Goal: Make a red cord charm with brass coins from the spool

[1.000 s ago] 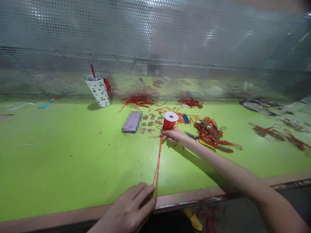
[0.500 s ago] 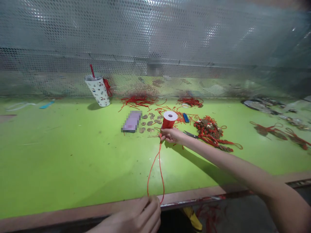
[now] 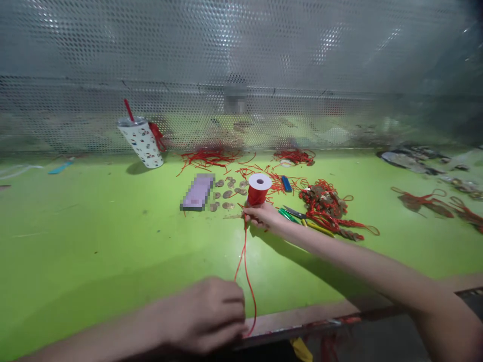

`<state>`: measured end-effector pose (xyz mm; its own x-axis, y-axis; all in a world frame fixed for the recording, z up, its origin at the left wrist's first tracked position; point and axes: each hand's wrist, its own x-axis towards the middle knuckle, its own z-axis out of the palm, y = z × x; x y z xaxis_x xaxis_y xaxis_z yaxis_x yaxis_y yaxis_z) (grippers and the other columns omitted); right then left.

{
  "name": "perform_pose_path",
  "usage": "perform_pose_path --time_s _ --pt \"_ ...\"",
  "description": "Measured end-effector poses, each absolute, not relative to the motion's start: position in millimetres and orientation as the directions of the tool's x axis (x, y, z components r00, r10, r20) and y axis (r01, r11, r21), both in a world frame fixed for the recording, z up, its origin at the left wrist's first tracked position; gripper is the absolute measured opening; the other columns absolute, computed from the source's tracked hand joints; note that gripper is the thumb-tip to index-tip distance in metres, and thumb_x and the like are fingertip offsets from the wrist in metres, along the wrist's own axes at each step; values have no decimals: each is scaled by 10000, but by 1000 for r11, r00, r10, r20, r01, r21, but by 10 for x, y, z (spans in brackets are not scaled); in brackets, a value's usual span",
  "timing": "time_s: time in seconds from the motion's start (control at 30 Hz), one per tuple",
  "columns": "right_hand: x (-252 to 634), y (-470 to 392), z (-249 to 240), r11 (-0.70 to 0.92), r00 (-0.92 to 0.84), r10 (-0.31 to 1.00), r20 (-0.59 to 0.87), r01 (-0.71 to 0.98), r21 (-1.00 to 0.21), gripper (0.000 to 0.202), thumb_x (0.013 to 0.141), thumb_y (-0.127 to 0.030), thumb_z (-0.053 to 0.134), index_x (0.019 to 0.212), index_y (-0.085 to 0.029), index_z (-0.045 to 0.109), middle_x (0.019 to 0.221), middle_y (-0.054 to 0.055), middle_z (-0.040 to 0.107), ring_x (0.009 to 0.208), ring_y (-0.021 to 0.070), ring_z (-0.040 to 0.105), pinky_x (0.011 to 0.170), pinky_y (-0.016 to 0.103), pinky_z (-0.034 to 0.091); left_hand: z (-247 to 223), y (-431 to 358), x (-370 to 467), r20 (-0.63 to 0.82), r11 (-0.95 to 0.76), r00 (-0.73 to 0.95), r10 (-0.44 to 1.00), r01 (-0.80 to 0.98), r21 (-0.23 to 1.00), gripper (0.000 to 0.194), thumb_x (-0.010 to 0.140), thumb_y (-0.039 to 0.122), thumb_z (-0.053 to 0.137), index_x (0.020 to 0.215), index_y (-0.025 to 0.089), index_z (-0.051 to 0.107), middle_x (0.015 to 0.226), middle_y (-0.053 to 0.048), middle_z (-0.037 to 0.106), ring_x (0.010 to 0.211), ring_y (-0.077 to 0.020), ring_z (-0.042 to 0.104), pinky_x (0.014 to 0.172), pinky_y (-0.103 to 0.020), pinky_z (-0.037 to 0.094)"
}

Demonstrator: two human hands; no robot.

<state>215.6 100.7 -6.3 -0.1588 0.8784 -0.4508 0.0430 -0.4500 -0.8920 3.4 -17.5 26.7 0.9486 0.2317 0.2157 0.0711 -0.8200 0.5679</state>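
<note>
A looped red cord (image 3: 248, 274) runs between my two hands over the green table. My right hand (image 3: 260, 217) pinches its far end just in front of a spool of red cord (image 3: 257, 195) with a white rim. Near the table's front edge, my left hand (image 3: 213, 317) is curled closed at the cord's near end; its fingertips are partly hidden. Several bronze-coloured coins (image 3: 227, 194) lie to the left of the spool. Behind my right forearm are scissors (image 3: 294, 212), a green-handled tool (image 3: 288, 215) and a yellow handle (image 3: 319, 229).
A pixelated purple phone-like block (image 3: 198, 192) lies left of the coins. Farther back stands a patterned tumbler with a straw (image 3: 145, 143). Red cord scraps (image 3: 211, 158) lie along a perforated screen (image 3: 181, 110). At right is a pile of knotted cords with coins (image 3: 322, 198).
My left hand has moved up and slightly left, farther over the table, with the cord. My right hand keeps its pinch beside the spool. The view has shifted slightly.
</note>
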Motion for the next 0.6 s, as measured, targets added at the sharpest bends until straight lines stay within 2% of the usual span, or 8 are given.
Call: perform_pose_path --time_s 0.03,0.1,0.17,0.23,0.3,0.47,0.6 --pt "2154 988 -56 -445 -167 880 -444 37 -895 217 923 -109 579 710 -120 619 547 -26 608 362 16 410 332 135 252 283 -66 54 194 -748 913 360 158 645 253 983 163 436 818 171 627 739 -36 643 656 -142 580 614 -250 470" --pt "2156 952 -36 -432 -179 885 -430 31 -901 208 914 -135 599 708 -123 622 540 -33 599 362 20 395 346 151 254 277 185 108 119 -523 716 688 375 766 238 989 224 471 814 170 621 753 -30 652 668 -134 597 610 -237 479" --pt "2163 920 -16 -417 -186 891 -414 22 -908 223 900 -179 629 684 -127 617 535 -33 589 368 24 386 360 168 249 213 445 187 -5 -261 520 854 438 860 141 964 259 530 924 163 625 834 -40 682 650 -132 624 563 -239 490" --pt "2171 895 -6 -403 -201 895 -398 17 -915 269 894 -224 641 644 -134 598 512 -40 556 370 29 370 370 186 226 110 668 287 -156 -14 426 891 369 929 190 928 273 591 1080 161 571 984 -80 701 575 -127 641 462 -243 488" --pt "2177 876 -12 -389 -229 895 -382 17 -921 307 902 -258 632 621 -144 581 481 -52 508 366 35 344 377 206 194 10 825 393 -242 146 397 885 257 955 292 898 238 629 1149 161 502 969 -87 708 522 -129 649 406 -239 490" --pt "2210 860 -83 -345 -259 905 -337 14 -939 269 864 -314 683 665 -161 588 503 -60 479 378 46 304 399 245 171 -77 943 563 -309 300 438 844 92 950 378 815 91 690 1126 124 476 668 -9 701 457 -136 655 452 -239 552" --pt "2297 873 -96 -287 -370 877 -308 111 -952 270 866 -358 665 694 -163 594 524 -53 484 400 57 321 421 243 198 -77 908 575 -330 350 433 839 35 936 342 797 75 700 1074 110 503 626 -15 714 474 -153 682 496 -259 586"
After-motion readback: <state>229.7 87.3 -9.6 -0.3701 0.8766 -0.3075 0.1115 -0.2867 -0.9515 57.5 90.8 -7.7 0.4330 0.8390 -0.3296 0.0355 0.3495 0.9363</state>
